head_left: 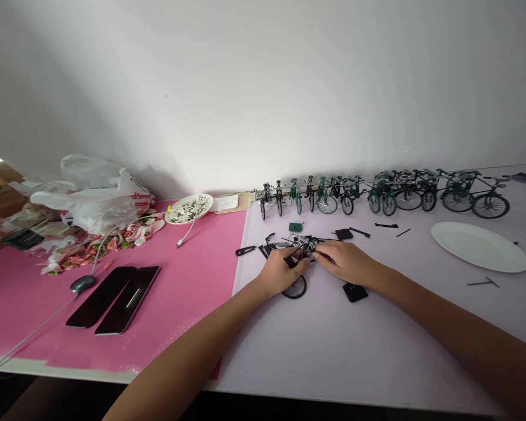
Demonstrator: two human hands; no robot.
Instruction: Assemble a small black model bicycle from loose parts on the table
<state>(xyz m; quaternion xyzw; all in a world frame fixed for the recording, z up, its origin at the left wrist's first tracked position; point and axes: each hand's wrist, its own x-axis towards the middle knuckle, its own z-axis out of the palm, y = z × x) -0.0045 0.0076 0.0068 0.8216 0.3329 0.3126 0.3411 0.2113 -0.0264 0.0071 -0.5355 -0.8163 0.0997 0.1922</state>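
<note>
Between my two hands is a small model bicycle [294, 288], partly covered by my fingers; one spoked wheel shows below my left hand. My left hand [281, 271] is closed around the frame with thumb and fingers. From the other side my right hand [344, 261] pinches a part of the same model near its middle. Just beyond the hands lie small dark and silver parts. A black square piece [355, 292] rests under my right wrist. A green block-like part [295, 227] and a black tool-like piece [245, 251] lie close by.
A row of finished-looking model bicycles [326, 203] stands along the wall. A white oval plate [480, 247] is at right. On the pink sheet at left lie two phones [127, 299], a mouse-like device [83, 284], a dish of white bits [188, 209] and a plastic bag [96, 202].
</note>
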